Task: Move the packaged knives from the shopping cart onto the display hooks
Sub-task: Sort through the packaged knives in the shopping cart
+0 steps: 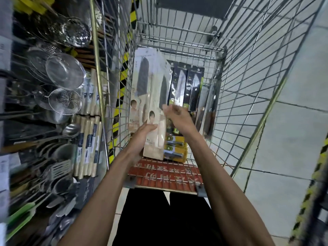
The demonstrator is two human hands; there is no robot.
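We're at pickup: L hand (142, 137) grip clamped on lower end of cream knife pack (154, 96), upright in cart (236, 89), R hand (178, 118) grip apart at its edge (blurry), next: lift clear of wire, find hooks (not seen).

Left hand (142, 137) gripping cream knife package (156, 96), right hand (178, 118) blurred beside it, over shopping cart (248, 77)

Pale grey floor tiles (292, 139) with dark joints spread to the right, edged by yellow-black hazard tape (317, 167), while steel strainers (65, 71) and wooden rolling pins (88, 139) crowd the left.
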